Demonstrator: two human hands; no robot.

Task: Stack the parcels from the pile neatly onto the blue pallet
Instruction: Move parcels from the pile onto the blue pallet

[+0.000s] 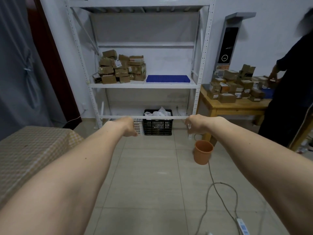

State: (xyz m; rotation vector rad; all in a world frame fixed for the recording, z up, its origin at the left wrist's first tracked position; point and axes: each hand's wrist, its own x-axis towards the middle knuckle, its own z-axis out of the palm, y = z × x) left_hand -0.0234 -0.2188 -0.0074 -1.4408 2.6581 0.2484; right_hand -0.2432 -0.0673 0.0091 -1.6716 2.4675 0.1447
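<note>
Both arms stretched forward over the tiled floor (pixel 149 175), well short of the white shelf rack (pixel 144 84). Left hand (pixel 129 127) with fingers curled downward, nothing held; right hand (pixel 194 126) likewise loosely curled, nothing held; exact finger spacing hard to tell from behind. Pile of brown parcels (pixel 121 68) heaped on the left half of the middle shelf, tilted and uneven. Blue pallet (pixel 167 78) flat on the right half of the same shelf, just beside the pile, bare on top. Black crate (pixel 158 127) with white wrapping below the shelf, small white basket (pixel 138 127) touching its left side. Orange pot (pixel 203 154) on the floor near the rack's right leg. Wooden desk (pixel 233 106) at right loaded with more boxes (pixel 237 87), another person (pixel 291 92) in dark clothes standing at it. Checked-cloth surface (pixel 33 150) at left. Cable and power strip (pixel 243 226) on the floor at lower right.
</note>
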